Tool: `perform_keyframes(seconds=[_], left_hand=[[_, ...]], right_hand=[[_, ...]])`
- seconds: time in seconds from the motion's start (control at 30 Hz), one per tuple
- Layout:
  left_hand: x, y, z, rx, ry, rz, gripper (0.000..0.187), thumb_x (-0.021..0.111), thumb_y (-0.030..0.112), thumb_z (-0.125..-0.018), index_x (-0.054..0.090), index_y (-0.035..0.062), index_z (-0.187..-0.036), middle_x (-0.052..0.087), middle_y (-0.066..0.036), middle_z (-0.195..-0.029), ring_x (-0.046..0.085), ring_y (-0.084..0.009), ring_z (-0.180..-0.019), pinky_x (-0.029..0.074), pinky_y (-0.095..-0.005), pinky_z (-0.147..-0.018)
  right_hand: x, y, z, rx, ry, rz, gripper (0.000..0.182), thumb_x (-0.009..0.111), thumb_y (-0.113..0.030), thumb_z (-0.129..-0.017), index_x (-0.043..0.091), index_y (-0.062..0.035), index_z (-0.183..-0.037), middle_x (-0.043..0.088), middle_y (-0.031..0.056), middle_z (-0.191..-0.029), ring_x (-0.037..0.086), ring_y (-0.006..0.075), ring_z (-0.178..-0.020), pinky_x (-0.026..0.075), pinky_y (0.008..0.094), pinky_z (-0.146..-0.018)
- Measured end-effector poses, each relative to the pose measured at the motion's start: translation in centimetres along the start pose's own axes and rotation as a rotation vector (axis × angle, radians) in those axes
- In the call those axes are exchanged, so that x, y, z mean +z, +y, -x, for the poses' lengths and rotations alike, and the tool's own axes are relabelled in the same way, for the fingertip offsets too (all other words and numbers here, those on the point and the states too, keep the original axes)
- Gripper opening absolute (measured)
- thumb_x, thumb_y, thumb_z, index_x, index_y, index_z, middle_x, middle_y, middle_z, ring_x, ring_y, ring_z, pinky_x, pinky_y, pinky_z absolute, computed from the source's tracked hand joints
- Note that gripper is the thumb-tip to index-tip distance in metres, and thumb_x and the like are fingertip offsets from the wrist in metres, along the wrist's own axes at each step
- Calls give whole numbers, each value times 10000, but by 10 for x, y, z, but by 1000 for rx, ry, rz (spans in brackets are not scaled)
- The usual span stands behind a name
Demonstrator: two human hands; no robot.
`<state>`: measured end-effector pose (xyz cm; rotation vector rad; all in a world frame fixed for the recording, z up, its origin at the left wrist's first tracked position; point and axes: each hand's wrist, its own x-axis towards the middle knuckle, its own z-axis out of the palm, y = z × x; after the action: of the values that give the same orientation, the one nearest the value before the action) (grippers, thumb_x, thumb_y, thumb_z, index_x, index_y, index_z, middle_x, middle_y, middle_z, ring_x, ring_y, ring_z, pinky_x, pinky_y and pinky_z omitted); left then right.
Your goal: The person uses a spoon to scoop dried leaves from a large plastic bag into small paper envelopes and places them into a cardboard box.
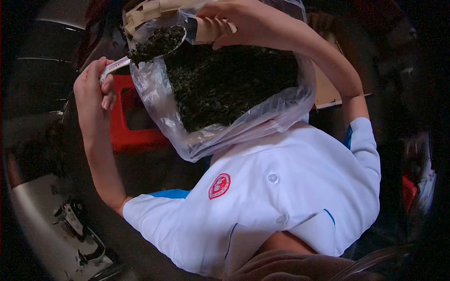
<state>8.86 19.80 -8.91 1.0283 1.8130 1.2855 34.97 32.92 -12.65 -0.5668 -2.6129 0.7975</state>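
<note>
My left hand (93, 83) is closed around the white handle (116, 65) of a spoon, which has red print on it. The spoon's bowl, its pale rim (182, 39) showing, carries a heap of dark dried leaves (159, 43). In my right hand (248, 22) is a small brown paper pouch (208, 30), tilted sideways with its dark mouth close to the heaped spoon. Beneath both hands, a large clear plastic bag (161, 100) gapes wide, full of the same dark leaves (229, 89).
Creased brown cardboard (152, 13) borders the bag at the upper left, and another cardboard piece (326, 89) lies to its right. A red plastic stool (138, 139) stands left of the bag. At lower left, a pale metal surface (42, 196) bears a small device and dark crumbs.
</note>
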Motion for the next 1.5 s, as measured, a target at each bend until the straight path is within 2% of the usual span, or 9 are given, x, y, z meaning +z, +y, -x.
perform_keyframes(seconds=[0.17, 0.27, 0.5, 0.6, 0.7, 0.8, 1.07, 1.3, 1.5], left_hand=[[7, -1, -7, 68, -47, -64, 231, 491, 220, -920, 581, 12, -876, 405, 52, -528, 300, 4, -354, 227, -154, -304], [11, 8, -9, 105, -11, -175, 227, 507, 225, -904, 591, 17, -864, 406, 58, -525, 313, 0, -369, 227, -158, -310], [14, 31, -30, 255, 6, -454, 230, 547, 256, -853, 634, 54, -785, 493, 43, -557, 395, -12, -425, 280, -175, -384], [11, 42, -40, 267, -48, -636, 266, 539, 284, -889, 614, 30, -857, 583, 0, -736, 514, -60, -621, 404, -204, -538], [11, 48, -44, 284, -46, -635, 269, 541, 285, -892, 605, 26, -859, 586, -3, -731, 533, -82, -627, 423, -212, -556], [24, 56, -30, 413, 50, -706, 235, 538, 245, -852, 633, 43, -779, 531, 4, -558, 493, -44, -500, 352, -221, -437], [57, 32, 40, 1224, 306, -1128, 122, 611, 154, -853, 593, 56, -781, 531, -15, -549, 488, -100, -387, 388, -246, -365], [46, 11, 66, 1712, 353, -1306, 75, 618, 11, -783, 609, -37, -839, 549, -36, -596, 488, -104, -413, 392, -222, -375], [49, -17, 60, 1406, 61, -1394, 79, 605, 78, -827, 561, 46, -769, 541, -44, -579, 524, -137, -423, 392, -251, -375]], right_hand=[[6, 6, -4, -229, 109, -84, 388, 673, -119, -720, 518, 30, -1042, 594, 232, -924, 579, 387, -879, 456, 426, -753], [0, -2, 0, 27, -71, -36, 301, 663, -143, -723, 538, 31, -935, 593, 225, -836, 579, 383, -806, 447, 435, -710], [3, -2, 2, -15, -32, -58, 217, 610, -131, -746, 541, 49, -846, 580, 233, -762, 578, 384, -748, 442, 440, -658], [6, 1, -2, 24, -27, -52, 210, 595, -136, -755, 544, 51, -835, 588, 232, -753, 581, 386, -734, 443, 441, -648], [3, -1, -2, 45, -56, -76, 202, 589, -138, -761, 554, 49, -826, 592, 230, -736, 583, 388, -718, 448, 439, -642], [-3, -5, -1, 17, -67, -79, 185, 594, -129, -761, 560, 46, -809, 594, 221, -721, 589, 373, -704, 455, 426, -637], [-12, -13, 3, 190, -86, -314, 287, 702, -135, -768, 533, 29, -932, 606, 154, -768, 609, 241, -716, 460, 349, -614], [1, 19, 10, -53, 51, -380, 435, 697, -135, -803, 435, 12, -1117, 580, 131, -975, 586, 197, -861, 503, 319, -733], [0, 22, 19, -14, 86, -452, 425, 692, -151, -818, 452, 0, -1134, 577, 118, -999, 574, 173, -901, 506, 295, -786]])
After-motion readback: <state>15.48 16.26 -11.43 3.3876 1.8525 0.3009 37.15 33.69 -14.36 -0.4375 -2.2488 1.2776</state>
